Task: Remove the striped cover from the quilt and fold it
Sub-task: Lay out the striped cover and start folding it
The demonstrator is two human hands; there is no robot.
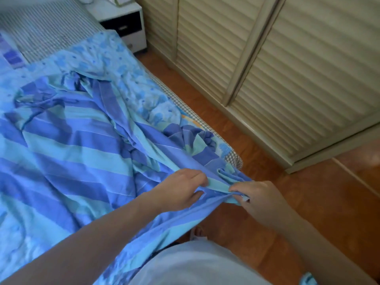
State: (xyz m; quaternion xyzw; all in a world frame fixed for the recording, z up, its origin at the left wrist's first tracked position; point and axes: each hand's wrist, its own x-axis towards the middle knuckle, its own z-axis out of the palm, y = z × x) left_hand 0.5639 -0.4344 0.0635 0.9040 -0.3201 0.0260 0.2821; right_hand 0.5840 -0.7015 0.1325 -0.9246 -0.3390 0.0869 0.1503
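Both hands, left hand (pixel 181 192) and right hand (pixel 261 199), pinch the striped cover (pixel 78 157) edge.

Both bare forearms reach forward from the lower edge toward 1 o'clock. The left hand (pixel 181 190) is curled, thumb and fingers pinched closed on the blue-and-turquoise striped fabric cover (pixel 78 149). The right hand (pixel 259 199), just beside it at 3 o'clock, grips the same bunched edge.

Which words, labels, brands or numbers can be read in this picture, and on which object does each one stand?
None can be read: no text shows on the striped cover, the floral quilt, the bedside cabinet or the louvred doors.
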